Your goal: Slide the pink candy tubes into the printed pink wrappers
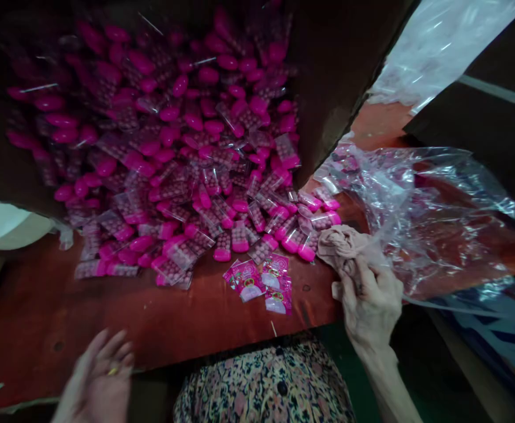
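My right hand (370, 299) is closed on a crumpled beige cloth (343, 244) at the table's right part, beside the clear plastic. My left hand (103, 376) is at the lower left near the table's front edge, palm partly up and fingers apart, holding nothing; a gold ring is on one finger. Between and beyond the hands lies a big pile of small clear containers with pink caps (213, 194), filled with small round pieces. In front of the pile, several pink printed packets (248, 281) lie on the red-brown table (164, 323).
Dark box walls (328, 76) flank the pile. A large clear plastic bag (442, 217) spreads over the table's right side. White plastic (438, 47) is at the upper right, and a pale rounded object (10, 226) at the left edge.
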Demonstrator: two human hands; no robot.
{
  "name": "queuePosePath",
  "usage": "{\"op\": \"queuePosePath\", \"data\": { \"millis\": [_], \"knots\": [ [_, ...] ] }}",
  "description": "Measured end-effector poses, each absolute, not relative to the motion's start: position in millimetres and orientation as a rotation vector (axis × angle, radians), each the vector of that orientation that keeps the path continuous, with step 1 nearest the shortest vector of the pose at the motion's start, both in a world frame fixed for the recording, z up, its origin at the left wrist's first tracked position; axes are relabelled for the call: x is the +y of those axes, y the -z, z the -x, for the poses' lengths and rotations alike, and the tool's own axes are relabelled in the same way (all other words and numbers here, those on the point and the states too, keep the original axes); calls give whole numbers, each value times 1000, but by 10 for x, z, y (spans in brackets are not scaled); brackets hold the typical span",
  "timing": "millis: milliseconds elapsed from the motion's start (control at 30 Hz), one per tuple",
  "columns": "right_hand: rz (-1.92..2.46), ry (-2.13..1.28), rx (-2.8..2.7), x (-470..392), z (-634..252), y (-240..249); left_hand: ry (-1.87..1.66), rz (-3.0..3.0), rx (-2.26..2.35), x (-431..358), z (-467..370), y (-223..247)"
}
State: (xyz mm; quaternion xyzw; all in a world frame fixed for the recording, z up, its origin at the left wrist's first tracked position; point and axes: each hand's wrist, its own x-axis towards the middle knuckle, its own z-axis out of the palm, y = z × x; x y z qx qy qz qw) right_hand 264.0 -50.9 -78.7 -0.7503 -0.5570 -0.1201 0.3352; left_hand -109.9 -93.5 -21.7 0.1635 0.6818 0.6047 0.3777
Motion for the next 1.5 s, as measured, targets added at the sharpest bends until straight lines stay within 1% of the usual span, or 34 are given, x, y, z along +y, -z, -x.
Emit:
{"op": "queuePosePath", "data": {
  "millis": [33, 100, 167, 267, 367, 400, 500, 667, 833, 900, 967, 1033, 1100, 1167, 1300, 1500],
  "knots": [
    [1918, 271, -1402, -496, -2640, 826, -1508, -395, 1662, -807, 871, 201],
    [1839, 190, -1311, -489, -2630, 875, -1338, -587, 1531, -562, 324, 134],
    [1804, 137, -1254, -506, -2638, 896, -1051, -969, 1336, -360, -272, 60],
    [1784, 63, -1198, -563, -2704, 909, -807, -1757, 1079, -153, -1072, 39],
    [1783, -20, -1140, -614, -2784, 925, -460, -2369, 989, -29, -1620, 145],
    [1787, -35, -1112, -621, -2798, 930, -389, -2459, 968, 5, -1737, 195],
    [1797, -34, -1006, -599, -2784, 946, -342, -2485, 932, 114, -1920, 335],
    [1763, 71, -867, -491, -2688, 965, -354, -2407, 915, 260, -1900, 441],
    [1809, 238, -953, -551, -2608, 853, -438, -2294, 994, 121, -1582, 402],
    [1825, 332, -1054, -622, -2464, 757, -532, -2191, 1053, 22, -1329, 371],
    [1739, 384, -1206, -671, -2219, 666, -745, -1906, 1137, -62, -1020, 345],
    [1655, 261, -1440, -666, -1919, 611, -832, -1639, 1268, -123, -692, 331],
    [1532, 39, -1676, -607, -1638, 614, -858, -1416, 1390, -172, -386, 335],
    [1530, -166, -1778, -523, -1440, 662, -888, -1275, 1479, -220, -135, 355],
    [1524, -237, -1826, -407, -1316, 767, -980, -1119, 1544, -317, 146, 429],
    [1511, -234, -1786, -419, -1343, 709, -981, -1044, 1535, -374, 134, 488]
  ]
}}
